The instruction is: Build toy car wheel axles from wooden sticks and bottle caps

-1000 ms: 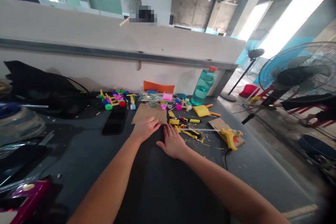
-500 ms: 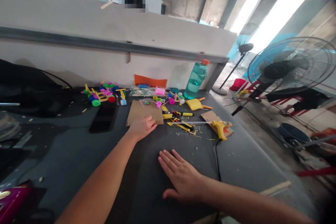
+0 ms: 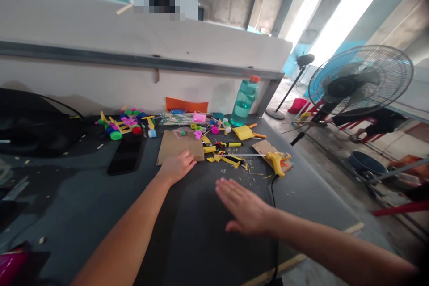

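Note:
My left hand [image 3: 177, 167] lies on the near edge of a brown cardboard piece [image 3: 177, 145], its fingers curled closed at the corner. The fingertips are partly hidden. Over the dark tabletop [image 3: 191, 232], my right hand [image 3: 246, 208] is stretched out palm down, with nothing in it. Whether it touches the table I cannot tell. Beyond it lie yellow-and-black cutters [image 3: 231, 159] among small scraps. To the right, a yellow glue gun [image 3: 276, 163] rests on another cardboard piece [image 3: 263, 146].
A phone [image 3: 125, 155] lies left of the cardboard. Behind stand colourful small plastic parts [image 3: 125, 123], a bundle of sticks [image 3: 176, 118], yellow-and-orange pieces [image 3: 244, 132] and a teal bottle [image 3: 243, 103]. The glue gun's cord [image 3: 273, 196] runs forward. A fan [image 3: 355, 85] stands beyond the table's right edge.
My right hand has swept right and slightly away from me across the tabletop. My left hand stays at the cardboard's near edge. The whole view has shifted a little.

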`<state>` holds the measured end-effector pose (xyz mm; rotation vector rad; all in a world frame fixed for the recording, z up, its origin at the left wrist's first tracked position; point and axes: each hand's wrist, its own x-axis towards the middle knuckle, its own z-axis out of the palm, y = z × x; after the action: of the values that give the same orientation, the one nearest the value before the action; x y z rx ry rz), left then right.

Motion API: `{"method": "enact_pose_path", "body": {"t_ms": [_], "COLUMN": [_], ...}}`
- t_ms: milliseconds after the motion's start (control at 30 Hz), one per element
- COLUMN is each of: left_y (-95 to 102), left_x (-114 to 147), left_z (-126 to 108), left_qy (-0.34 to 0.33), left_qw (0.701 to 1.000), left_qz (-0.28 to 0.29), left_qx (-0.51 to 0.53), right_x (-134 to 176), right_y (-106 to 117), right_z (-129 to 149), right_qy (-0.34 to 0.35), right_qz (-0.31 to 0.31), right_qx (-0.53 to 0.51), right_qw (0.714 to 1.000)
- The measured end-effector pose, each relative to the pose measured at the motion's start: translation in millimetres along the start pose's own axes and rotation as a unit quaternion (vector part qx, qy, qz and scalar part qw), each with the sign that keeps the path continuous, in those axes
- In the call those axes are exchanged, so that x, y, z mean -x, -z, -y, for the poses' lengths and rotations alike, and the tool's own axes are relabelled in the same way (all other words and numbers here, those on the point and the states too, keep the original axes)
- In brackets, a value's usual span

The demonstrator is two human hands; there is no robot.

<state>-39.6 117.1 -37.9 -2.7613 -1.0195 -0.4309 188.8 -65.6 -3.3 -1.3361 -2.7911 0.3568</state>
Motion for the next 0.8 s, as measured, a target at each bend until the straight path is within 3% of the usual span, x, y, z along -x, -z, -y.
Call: {"method": "enact_pose_path", "body": {"t_ms": [100,167,367,467,600,700,800], "left_y": [-2.9,-2.0,6.1,4.2,-1.5,-2.6,-0.4], "left_x": [-0.1,-0.2,-0.6,-0.4,0.3,1.1,2.6], "left_z": [0.7,0.0,-3.2,-2.9,-2.4,-3.7,-5.7], "left_qy": [0.003,0.003,0.008,0.013,0.017,0.017,0.032], "left_qw": [1.000,1.000,1.000,1.000,0.999,0.997,0.995], "left_qz": [-0.003,-0.003,0.005,-0.006,-0.041,-0.066,-0.090], "left_qx": [-0.007,-0.009,-0.008,0.000,0.024,0.033,0.026], "right_x": [7.3,9.7,9.9,8.5,-2.7,-19.8,-35.1], "right_y": [-3.0,-5.2,-7.3,-2.8,-0.1,-6.0,-11.6], "right_z": [33.8,29.5,-58.0,-76.0,-42.9,-9.6,-9.2], "right_qy": [0.088,0.076,-0.065,-0.085,-0.083,0.013,0.023], "right_qz": [0.049,0.058,0.012,-0.007,-0.047,-0.022,-0.007], "right_qx": [-0.071,-0.079,0.014,0.059,0.074,0.025,0.007], "right_qw": [0.992,0.992,0.998,0.995,0.993,0.999,1.000]}}
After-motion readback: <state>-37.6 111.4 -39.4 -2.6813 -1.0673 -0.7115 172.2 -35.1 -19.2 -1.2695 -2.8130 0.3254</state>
